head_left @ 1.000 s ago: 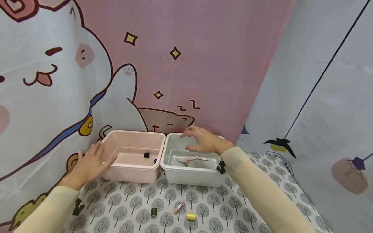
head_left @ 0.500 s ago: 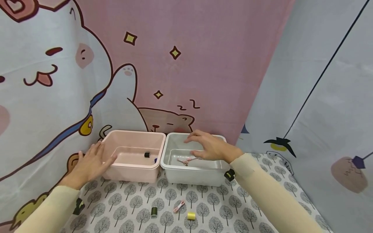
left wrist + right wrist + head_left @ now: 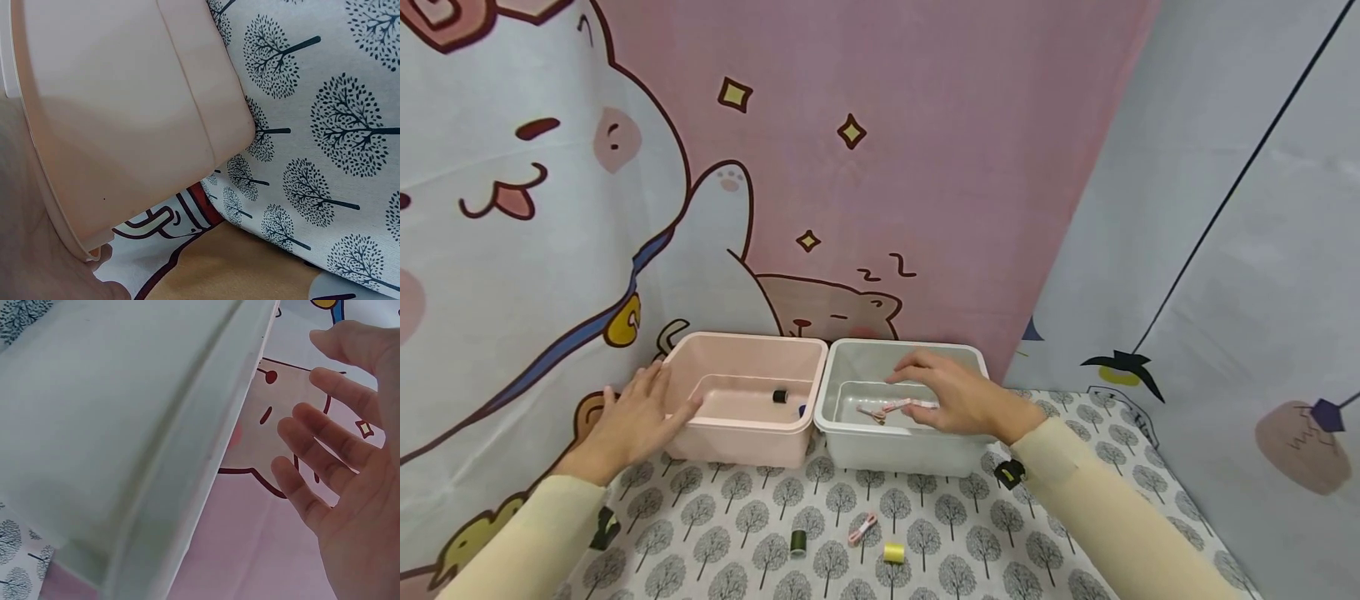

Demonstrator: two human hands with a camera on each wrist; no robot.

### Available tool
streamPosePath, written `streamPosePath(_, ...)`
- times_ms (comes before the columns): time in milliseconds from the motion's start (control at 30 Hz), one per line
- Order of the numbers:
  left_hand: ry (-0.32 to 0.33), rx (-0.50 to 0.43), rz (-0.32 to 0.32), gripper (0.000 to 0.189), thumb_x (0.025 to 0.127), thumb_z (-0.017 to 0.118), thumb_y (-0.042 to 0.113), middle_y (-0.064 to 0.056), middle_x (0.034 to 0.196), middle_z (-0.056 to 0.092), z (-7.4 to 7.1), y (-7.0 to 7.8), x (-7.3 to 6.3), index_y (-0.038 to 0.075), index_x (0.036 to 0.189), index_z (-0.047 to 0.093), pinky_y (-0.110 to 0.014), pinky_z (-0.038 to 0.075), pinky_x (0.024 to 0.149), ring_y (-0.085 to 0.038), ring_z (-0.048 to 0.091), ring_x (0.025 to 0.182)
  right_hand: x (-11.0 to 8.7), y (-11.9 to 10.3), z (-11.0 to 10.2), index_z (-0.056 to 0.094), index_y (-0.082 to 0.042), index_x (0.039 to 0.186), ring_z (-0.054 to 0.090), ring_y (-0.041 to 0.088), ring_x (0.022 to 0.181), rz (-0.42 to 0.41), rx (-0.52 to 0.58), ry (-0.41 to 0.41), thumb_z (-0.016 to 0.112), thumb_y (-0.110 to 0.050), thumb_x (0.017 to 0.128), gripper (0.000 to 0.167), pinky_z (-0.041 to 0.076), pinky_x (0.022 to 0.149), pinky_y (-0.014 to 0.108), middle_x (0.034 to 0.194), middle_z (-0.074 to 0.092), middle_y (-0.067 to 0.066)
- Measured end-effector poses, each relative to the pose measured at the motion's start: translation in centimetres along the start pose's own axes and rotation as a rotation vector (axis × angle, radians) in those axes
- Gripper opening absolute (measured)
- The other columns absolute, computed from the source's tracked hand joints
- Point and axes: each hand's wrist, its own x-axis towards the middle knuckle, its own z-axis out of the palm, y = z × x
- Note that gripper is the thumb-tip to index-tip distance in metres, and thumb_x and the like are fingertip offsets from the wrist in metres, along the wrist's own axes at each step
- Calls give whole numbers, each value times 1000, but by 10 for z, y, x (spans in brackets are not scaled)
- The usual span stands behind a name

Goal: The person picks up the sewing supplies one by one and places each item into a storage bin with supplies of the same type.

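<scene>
My left hand (image 3: pixel 625 425) rests at the left end of a pink plastic bin (image 3: pixel 741 427), thumb over the front rim and fingers spread along the side. Inside that bin lie a black thread spool (image 3: pixel 780 396) and a partly hidden blue thing (image 3: pixel 802 411). Over the right part of a pale grey bin (image 3: pixel 887 450) hovers my right hand (image 3: pixel 962 396), its fingers loosely bent and parted, holding nothing. Pink-and-white bundled cords (image 3: pixel 891 407) lie on the grey bin's floor, partly behind the right hand. The right wrist view shows the bare palm (image 3: pixel 362 512) beside the bin's rim.
On the tree-print cloth (image 3: pixel 737 533) in front of the bins lie a dark green thread spool (image 3: pixel 798 543), a small pink bundled cord (image 3: pixel 862 529) and a yellow thread spool (image 3: pixel 893 553). A cartoon-printed curtain (image 3: pixel 962 167) hangs close behind the bins.
My right hand has drawn back from the grey bin's far side toward its near right side, still holding nothing. The left hand stays where it was on the pink bin.
</scene>
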Motion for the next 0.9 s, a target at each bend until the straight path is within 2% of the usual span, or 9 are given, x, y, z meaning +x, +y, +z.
streamPosePath(233,2,2,2,109,119,39,72,-44,187,13,0,1,0,-16,179,18,-101,7,127,-71,18,172,-16,-5,5,75,-15,151,74,29,140,-7,24,-3,83,-30,108,47,63,121,51,153,73,9)
streamPosePath(500,-2,-4,-5,110,118,39,74,-44,187,13,-1,2,0,-16,179,17,-101,6,128,-71,18,172,-30,-13,11,76,-18,150,74,26,136,-91,15,54,87,-25,104,48,64,118,50,149,75,8)
streamPosePath(767,-1,4,-8,110,118,39,73,-44,187,13,0,1,1,-16,179,17,-101,6,128,-71,18,172,-46,-25,20,75,-18,151,71,28,144,-99,9,56,88,-28,103,50,62,122,56,155,73,6)
streamPosePath(900,0,8,-7,110,118,38,74,-44,187,14,0,1,1,-16,179,17,-101,7,128,-70,19,172,-53,-31,25,74,-21,153,70,27,145,-103,3,47,88,-29,103,53,62,122,56,157,72,5)
